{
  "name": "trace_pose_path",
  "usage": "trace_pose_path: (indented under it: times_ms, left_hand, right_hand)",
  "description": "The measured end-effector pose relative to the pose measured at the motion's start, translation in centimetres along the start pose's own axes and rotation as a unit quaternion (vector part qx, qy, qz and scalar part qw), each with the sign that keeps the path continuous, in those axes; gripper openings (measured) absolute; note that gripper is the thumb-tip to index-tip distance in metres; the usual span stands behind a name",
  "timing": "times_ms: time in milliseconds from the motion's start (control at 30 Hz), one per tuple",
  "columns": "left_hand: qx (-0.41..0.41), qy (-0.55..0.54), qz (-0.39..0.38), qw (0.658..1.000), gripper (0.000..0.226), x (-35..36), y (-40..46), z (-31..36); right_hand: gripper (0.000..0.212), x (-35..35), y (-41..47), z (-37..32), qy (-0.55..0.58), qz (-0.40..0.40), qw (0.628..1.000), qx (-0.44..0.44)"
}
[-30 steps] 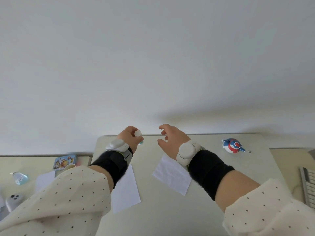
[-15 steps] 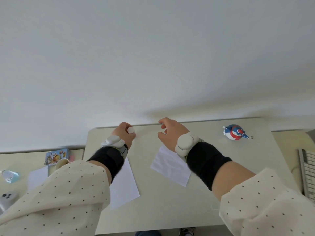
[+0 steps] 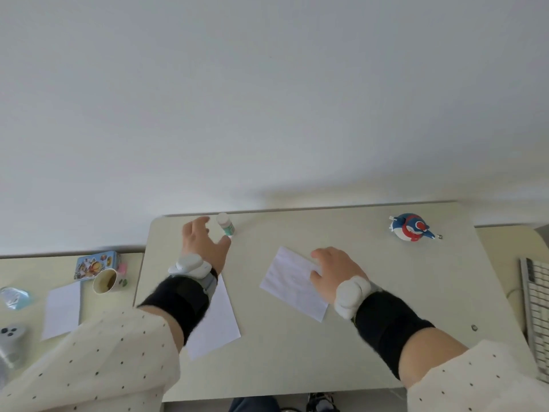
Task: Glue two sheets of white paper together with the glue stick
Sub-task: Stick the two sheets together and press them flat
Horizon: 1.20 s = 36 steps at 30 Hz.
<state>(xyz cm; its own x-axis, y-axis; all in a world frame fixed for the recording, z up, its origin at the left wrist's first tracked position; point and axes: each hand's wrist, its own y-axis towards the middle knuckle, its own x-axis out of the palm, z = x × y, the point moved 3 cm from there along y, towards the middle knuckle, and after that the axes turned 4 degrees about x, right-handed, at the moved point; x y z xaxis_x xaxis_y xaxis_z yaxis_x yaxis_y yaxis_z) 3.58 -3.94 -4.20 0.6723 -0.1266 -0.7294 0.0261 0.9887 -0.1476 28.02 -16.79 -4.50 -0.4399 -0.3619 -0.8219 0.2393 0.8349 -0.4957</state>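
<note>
The glue stick (image 3: 225,224), white-capped with a green label, stands upright near the far edge of the table (image 3: 371,346). My left hand (image 3: 203,243) hovers just left of it with fingers spread, holding nothing. One white sheet (image 3: 217,322) lies under my left wrist, partly covered by my arm. A second, smaller white sheet (image 3: 289,282) lies at the centre. My right hand (image 3: 332,270) rests flat on that sheet's right part, fingers straight.
A red, white and blue toy (image 3: 411,227) sits at the far right. A keyboard (image 3: 536,310) lies at the right edge. On the left desk are a paper cup (image 3: 105,281), a picture tin (image 3: 95,264), a notepad (image 3: 62,310) and a plastic bag (image 3: 15,297).
My left hand has set the glue stick down upright and let go of it. My right hand has dropped from the air onto the centre sheet. The view has tilted downward.
</note>
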Motion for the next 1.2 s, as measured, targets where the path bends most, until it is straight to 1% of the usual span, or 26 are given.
trace_pose_path:
  times_ms: [33,67,100,133,167,200,233,267,300,367,433,500,633,700,767,833,900,933,967,1033,1100,1200]
  left_hand:
    - [0.039,0.01,-0.006,0.999,0.049,0.1,-1.5,0.2]
    - [0.091,0.026,-0.029,0.995,0.042,0.5,-2.9,0.5]
    - [0.147,0.054,-0.072,0.985,0.039,1.3,-4.3,1.1]
    - [0.199,0.104,-0.13,0.966,0.041,2.3,-5.5,1.7]
    - [0.245,0.17,-0.187,0.936,0.047,3.6,-6.5,2.2]
    - [0.285,0.239,-0.229,0.9,0.053,4.8,-7.2,2.5]
    - [0.316,0.299,-0.254,0.864,0.057,5.9,-7.7,2.6]
    - [0.333,0.345,-0.271,0.835,0.06,6.7,-8.0,2.7]
    - [0.339,0.379,-0.279,0.815,0.061,7.4,-8.2,2.8]
    - [0.34,0.423,-0.293,0.787,0.06,8.0,-8.3,2.7]
    - [0.326,0.451,-0.306,0.772,0.059,8.2,-8.2,2.3]
    - [0.315,0.462,-0.302,0.772,0.06,8.0,-8.4,1.9]
    - [0.302,0.453,-0.298,0.784,0.059,7.5,-9.1,1.2]
    - [0.294,0.434,-0.297,0.798,0.058,7.4,-9.1,1.2]
    - [0.29,0.398,-0.284,0.823,0.057,7.0,-8.9,1.2]
    - [0.272,0.351,-0.251,0.86,0.058,6.1,-8.4,0.7]
    - [0.2,0.309,-0.212,0.905,0.066,4.1,-7.6,-0.9]
    - [0.153,0.301,-0.199,0.92,0.072,3.0,-7.2,-2.2]
    - [0.106,0.304,-0.197,0.926,0.081,2.0,-6.9,-3.5]
    - [0.038,0.329,-0.217,0.918,0.099,0.2,-6.6,-6.1]
    - [0.017,0.346,-0.24,0.907,0.109,-0.6,-6.5,-7.7]
    - [0.01,0.337,-0.244,0.909,0.115,-0.9,-6.4,-8.3]
  right_hand:
    - [0.039,1.0,-0.7,0.6,-0.04,-0.003,0.999,-0.022]
    - [0.038,2.1,-1.4,1.0,-0.071,-0.007,0.996,-0.049]
    - [0.04,3.2,-2.0,1.3,-0.093,-0.012,0.993,-0.073]
    - [0.042,4.1,-2.6,1.6,-0.108,-0.015,0.99,-0.089]
    - [0.045,4.8,-3.1,1.8,-0.118,-0.016,0.988,-0.098]
    - [0.049,5.4,-3.5,2.0,-0.123,-0.014,0.987,-0.1]
    - [0.051,5.9,-3.7,2.3,-0.126,-0.011,0.987,-0.099]
    - [0.053,6.2,-4.0,2.5,-0.129,-0.01,0.987,-0.095]
    - [0.055,6.5,-4.3,2.8,-0.134,-0.011,0.987,-0.091]
    - [0.056,6.7,-4.5,3.1,-0.141,-0.012,0.986,-0.092]
    - [0.057,6.7,-4.3,3.4,-0.145,-0.014,0.985,-0.088]
    - [0.057,6.4,-3.9,3.7,-0.145,-0.011,0.986,-0.079]
    - [0.053,5.5,-2.9,3.4,-0.137,-0.006,0.987,-0.083]
    - [0.051,5.2,-2.7,3.0,-0.135,-0.006,0.987,-0.09]
    - [0.049,5.2,-2.7,2.5,-0.127,0.0,0.987,-0.093]
    - [0.049,5.0,-2.7,2.5,-0.112,0.012,0.99,-0.082]
    - [0.049,4.8,-2.7,2.3,-0.097,0.025,0.992,-0.072]
    - [0.048,4.7,-2.7,2.3,-0.092,0.029,0.993,-0.07]
    - [0.048,4.6,-2.7,2.2,-0.09,0.03,0.993,-0.069]
    - [0.047,4.6,-2.4,1.7,-0.092,0.029,0.992,-0.076]
    - [0.044,4.7,-2.3,1.4,-0.091,0.029,0.992,-0.084]
    - [0.042,5.0,-2.3,0.4,-0.09,0.028,0.99,-0.102]
